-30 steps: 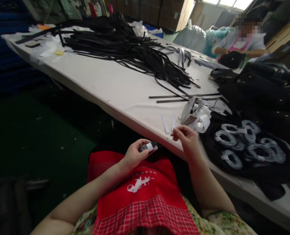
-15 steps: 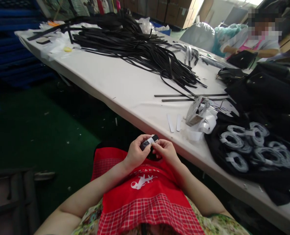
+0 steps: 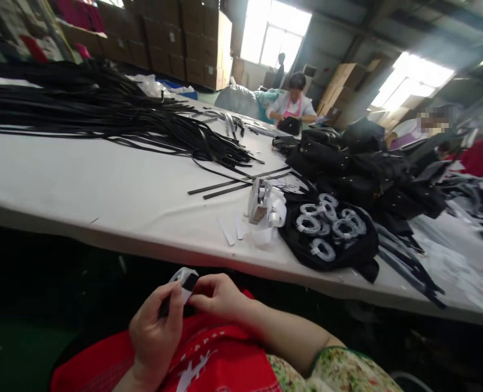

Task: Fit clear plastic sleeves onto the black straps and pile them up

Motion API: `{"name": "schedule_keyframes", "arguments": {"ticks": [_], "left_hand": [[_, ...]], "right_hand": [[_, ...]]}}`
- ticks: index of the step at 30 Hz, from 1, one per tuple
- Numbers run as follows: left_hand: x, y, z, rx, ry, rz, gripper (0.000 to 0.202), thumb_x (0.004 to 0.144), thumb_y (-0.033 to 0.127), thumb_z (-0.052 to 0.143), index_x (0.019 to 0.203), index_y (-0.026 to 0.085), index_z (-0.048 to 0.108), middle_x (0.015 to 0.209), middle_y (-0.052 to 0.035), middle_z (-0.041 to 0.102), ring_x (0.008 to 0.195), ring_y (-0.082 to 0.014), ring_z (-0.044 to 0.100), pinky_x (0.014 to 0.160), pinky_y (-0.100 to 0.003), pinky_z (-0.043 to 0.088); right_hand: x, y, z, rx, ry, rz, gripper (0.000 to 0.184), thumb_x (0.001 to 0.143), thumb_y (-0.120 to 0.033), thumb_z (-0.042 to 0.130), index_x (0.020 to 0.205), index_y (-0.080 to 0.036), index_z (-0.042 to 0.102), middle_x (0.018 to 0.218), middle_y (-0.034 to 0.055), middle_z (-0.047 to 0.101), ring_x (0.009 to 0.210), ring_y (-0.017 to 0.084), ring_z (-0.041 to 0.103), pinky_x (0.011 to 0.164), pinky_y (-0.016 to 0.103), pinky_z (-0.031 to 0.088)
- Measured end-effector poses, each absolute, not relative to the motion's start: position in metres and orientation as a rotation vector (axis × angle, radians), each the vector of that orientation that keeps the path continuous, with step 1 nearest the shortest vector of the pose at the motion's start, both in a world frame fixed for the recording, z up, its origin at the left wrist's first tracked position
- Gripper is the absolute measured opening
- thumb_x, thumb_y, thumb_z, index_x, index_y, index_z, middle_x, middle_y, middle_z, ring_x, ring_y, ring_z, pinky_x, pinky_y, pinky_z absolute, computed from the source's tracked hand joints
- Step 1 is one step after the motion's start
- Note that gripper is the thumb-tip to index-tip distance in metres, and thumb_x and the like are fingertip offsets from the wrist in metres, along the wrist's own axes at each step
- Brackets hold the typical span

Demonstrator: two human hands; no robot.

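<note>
In front of my red apron, my left hand grips a small rolled black strap with a white band around it. The thumb and fingers press on the roll from its left side. My right hand is closed at the roll's right end, with thumb and forefinger at the edge of the white band; its fingertips are partly hidden. On the table beyond are a tape dispenser with white tape and two white strips.
A white-covered table spans the view. Long black straps are heaped at left. Several grey coils lie on black fabric, near piled black bags. A co-worker handles a black item across the table.
My view has swung up and to the right, so the bags, windows and more people now show. Both hands still hold the roll, which has turned, showing its end more.
</note>
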State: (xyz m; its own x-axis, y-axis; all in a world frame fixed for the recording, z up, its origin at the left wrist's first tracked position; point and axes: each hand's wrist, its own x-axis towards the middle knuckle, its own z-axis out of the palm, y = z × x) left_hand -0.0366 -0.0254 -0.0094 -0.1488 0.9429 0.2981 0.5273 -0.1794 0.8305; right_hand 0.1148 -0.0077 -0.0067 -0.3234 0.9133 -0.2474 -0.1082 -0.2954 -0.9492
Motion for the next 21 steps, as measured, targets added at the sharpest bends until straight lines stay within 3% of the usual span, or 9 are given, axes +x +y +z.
{"name": "schedule_keyframes", "arguments": {"ticks": [6, 9, 12, 14, 17, 19, 21], "left_hand": [[-0.036, -0.025, -0.019, 1.61, 1.6, 1.321, 0.017, 0.094, 0.033, 0.046, 0.097, 0.023, 0.059, 0.102, -0.0049, 0.062, 0.094, -0.02, 0.061, 0.087, -0.03, 0.048], [-0.034, -0.029, -0.02, 1.587, 1.594, 1.297, 0.018, 0.095, 0.034, 0.043, 0.099, 0.023, 0.057, 0.099, -0.0045, 0.062, 0.092, -0.0198, 0.061, 0.087, -0.03, 0.049], [-0.033, -0.032, -0.021, 1.631, 1.529, 1.336, 0.015, 0.094, 0.031, 0.045, 0.1, 0.023, 0.056, 0.102, -0.0047, 0.061, 0.094, -0.0204, 0.061, 0.087, -0.031, 0.048], [-0.031, -0.032, -0.02, 1.664, 1.502, 1.382, 0.015, 0.094, 0.031, 0.046, 0.103, 0.023, 0.056, 0.106, -0.0052, 0.06, 0.098, -0.0215, 0.06, 0.09, -0.033, 0.048], [-0.025, -0.031, -0.021, 1.785, 1.454, 1.346, 0.022, 0.093, 0.033, 0.048, 0.11, 0.024, 0.058, 0.118, -0.0075, 0.057, 0.11, -0.0249, 0.057, 0.096, -0.039, 0.047], [-0.021, -0.031, -0.026, 1.877, 1.404, 1.207, 0.03, 0.092, 0.037, 0.047, 0.117, 0.026, 0.059, 0.131, -0.0093, 0.051, 0.121, -0.0276, 0.052, 0.099, -0.043, 0.047], [-0.02, -0.031, -0.035, 1.884, 1.381, 1.063, 0.035, 0.093, 0.039, 0.045, 0.123, 0.026, 0.058, 0.139, -0.0101, 0.046, 0.127, -0.029, 0.049, 0.101, -0.047, 0.047]], "right_hand": [[0.108, -0.008, -0.02, -1.097, -1.042, 1.69, 0.035, 0.064, -0.046, 0.08, 0.081, -0.016, 0.075, 0.075, 0.0014, 0.066, 0.064, 0.013, 0.057, 0.063, 0.026, 0.046], [0.106, -0.009, -0.021, -1.065, -1.055, 1.706, 0.031, 0.066, -0.044, 0.077, 0.079, -0.016, 0.074, 0.074, 0.0009, 0.064, 0.061, 0.011, 0.053, 0.058, 0.025, 0.044], [0.105, -0.009, -0.017, -0.98, -1.1, 1.666, 0.024, 0.071, -0.04, 0.072, 0.075, -0.017, 0.072, 0.075, 0.0013, 0.063, 0.067, 0.014, 0.056, 0.065, 0.027, 0.047], [0.106, -0.01, -0.013, -0.895, -1.094, 1.7, 0.025, 0.068, -0.04, 0.074, 0.079, -0.018, 0.071, 0.08, 0.0014, 0.062, 0.074, 0.016, 0.059, 0.072, 0.029, 0.049], [0.116, -0.011, -0.006, -0.843, -1.09, 1.769, 0.044, 0.061, -0.045, 0.077, 0.095, -0.019, 0.067, 0.089, 0.0015, 0.06, 0.08, 0.018, 0.059, 0.077, 0.032, 0.05], [0.134, -0.011, 0.001, -1.027, -1.2, 1.554, 0.042, 0.066, -0.048, 0.074, 0.094, -0.019, 0.065, 0.091, 0.0028, 0.059, 0.082, 0.018, 0.058, 0.078, 0.032, 0.05], [0.164, -0.008, 0.012, -1.318, -1.343, 1.044, 0.03, 0.073, -0.046, 0.069, 0.084, -0.018, 0.062, 0.093, 0.0058, 0.059, 0.086, 0.02, 0.057, 0.081, 0.034, 0.048]]}}
